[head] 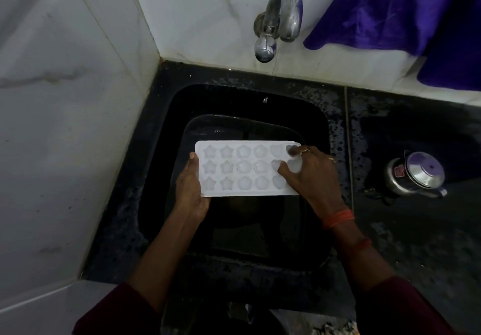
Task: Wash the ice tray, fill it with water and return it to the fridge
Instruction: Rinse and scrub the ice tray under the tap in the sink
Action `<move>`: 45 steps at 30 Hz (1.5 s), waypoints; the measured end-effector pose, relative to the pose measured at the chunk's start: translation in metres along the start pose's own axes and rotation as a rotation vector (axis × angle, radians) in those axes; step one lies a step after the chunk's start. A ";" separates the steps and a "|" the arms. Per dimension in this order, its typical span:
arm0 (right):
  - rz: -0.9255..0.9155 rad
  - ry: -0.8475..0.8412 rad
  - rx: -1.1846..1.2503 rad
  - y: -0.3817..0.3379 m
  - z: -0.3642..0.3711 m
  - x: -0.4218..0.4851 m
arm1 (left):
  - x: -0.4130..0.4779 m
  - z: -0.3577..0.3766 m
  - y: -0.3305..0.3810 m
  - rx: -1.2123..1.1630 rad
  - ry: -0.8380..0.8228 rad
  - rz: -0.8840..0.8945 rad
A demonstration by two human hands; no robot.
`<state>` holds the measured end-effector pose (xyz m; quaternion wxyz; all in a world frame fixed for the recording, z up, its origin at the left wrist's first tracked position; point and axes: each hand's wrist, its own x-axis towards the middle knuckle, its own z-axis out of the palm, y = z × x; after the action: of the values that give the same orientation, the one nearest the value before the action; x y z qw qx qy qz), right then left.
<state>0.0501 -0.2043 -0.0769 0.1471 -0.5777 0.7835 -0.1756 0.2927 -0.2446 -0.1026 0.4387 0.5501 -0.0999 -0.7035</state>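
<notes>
A white ice tray (242,168) with star, flower and heart cells is held level over the black sink (320,126). My left hand (191,191) grips its left end, thumb on the rim and fingers underneath. My right hand (311,172) lies over the right end, its fingers curled into the cells there and hiding them. A chrome tap (279,20) juts from the tiled wall above the sink; no water stream is visible.
A dark basin or tub (208,124) sits inside the sink under the tray. A steel kettle with a purple lid (416,176) stands on the wet black counter at the right. A purple cloth (406,14) hangs at the top right. White tiled walls close in the left and back.
</notes>
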 end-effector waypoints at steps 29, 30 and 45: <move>-0.146 0.065 0.217 0.006 0.005 -0.021 | -0.012 -0.006 0.010 -0.016 -0.002 -0.019; -0.159 0.069 0.209 0.007 0.004 -0.022 | -0.012 -0.007 0.010 -0.019 0.000 -0.017; -0.208 -0.030 -0.059 0.011 0.004 -0.019 | -0.010 -0.007 0.010 -0.001 0.038 0.015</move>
<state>0.0481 -0.1841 -0.0850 0.1227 -0.6626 0.7216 -0.1584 0.3043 -0.2410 -0.0924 0.4461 0.5622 -0.0953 -0.6898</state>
